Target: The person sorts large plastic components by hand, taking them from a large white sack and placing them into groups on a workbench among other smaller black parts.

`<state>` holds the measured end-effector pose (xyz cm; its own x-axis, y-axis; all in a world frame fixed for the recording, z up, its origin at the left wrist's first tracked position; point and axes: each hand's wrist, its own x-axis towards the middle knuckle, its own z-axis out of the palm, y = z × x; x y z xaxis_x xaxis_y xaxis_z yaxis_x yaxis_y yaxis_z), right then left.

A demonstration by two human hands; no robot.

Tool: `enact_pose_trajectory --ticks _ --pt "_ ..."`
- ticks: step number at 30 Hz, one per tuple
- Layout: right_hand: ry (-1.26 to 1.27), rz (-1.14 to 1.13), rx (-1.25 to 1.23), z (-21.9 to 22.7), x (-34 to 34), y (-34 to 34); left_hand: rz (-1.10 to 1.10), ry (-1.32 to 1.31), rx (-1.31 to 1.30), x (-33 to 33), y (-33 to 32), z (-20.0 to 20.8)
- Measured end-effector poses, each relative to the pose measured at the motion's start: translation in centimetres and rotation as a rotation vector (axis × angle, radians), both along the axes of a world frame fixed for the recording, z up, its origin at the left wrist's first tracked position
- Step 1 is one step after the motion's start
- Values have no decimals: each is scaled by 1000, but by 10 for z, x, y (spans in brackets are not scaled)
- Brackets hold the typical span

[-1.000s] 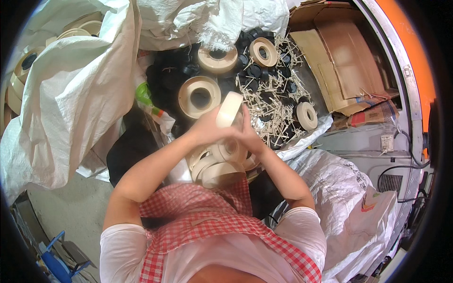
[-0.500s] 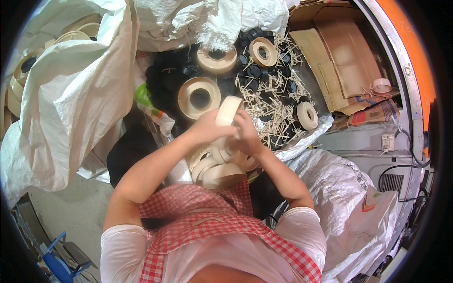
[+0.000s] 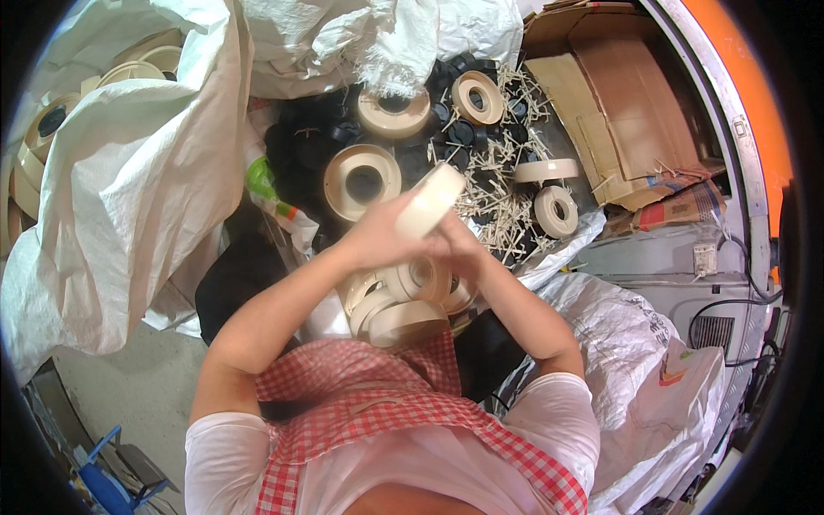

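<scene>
A cream plastic ring (image 3: 435,199), thick-walled and tilted, is gripped in my left hand (image 3: 384,233) in front of me. Close below it my right hand (image 3: 459,246) meets the left; its fingers are blurred and partly hidden, so its hold is unclear. Several more cream rings (image 3: 408,320) lie under my hands, against the red-and-white checked apron (image 3: 343,378). Just beyond the held ring lies a flanged cream ring (image 3: 361,182), with another ring (image 3: 394,112) farther away.
Black round parts (image 3: 461,131) and thin cream sticks (image 3: 493,215) cover the work area. At the right, an edge-on ring (image 3: 548,170) appears above another ring (image 3: 556,211). Cardboard (image 3: 631,112) stands at far right. A white woven sack (image 3: 137,197) with rings is at left.
My hands and the held ring have shifted slightly right. The ring by the cardboard is gone from there, and an edge-on ring now shows at the right of the sticks.
</scene>
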<state>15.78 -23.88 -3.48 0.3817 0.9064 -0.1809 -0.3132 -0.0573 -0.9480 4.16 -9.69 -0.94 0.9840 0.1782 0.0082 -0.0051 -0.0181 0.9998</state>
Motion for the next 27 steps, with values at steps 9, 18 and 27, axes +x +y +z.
enact_pose_trajectory --ticks 9,18,27 --pt "-1111 63 89 -16 -7 -9 -77 336 -525 5 13 -27" --pt "480 3 -321 5 6 4 -46 149 -55 1 10 -23" --pt "-1541 104 339 -14 -4 -11 -59 368 -650 3 13 -27"
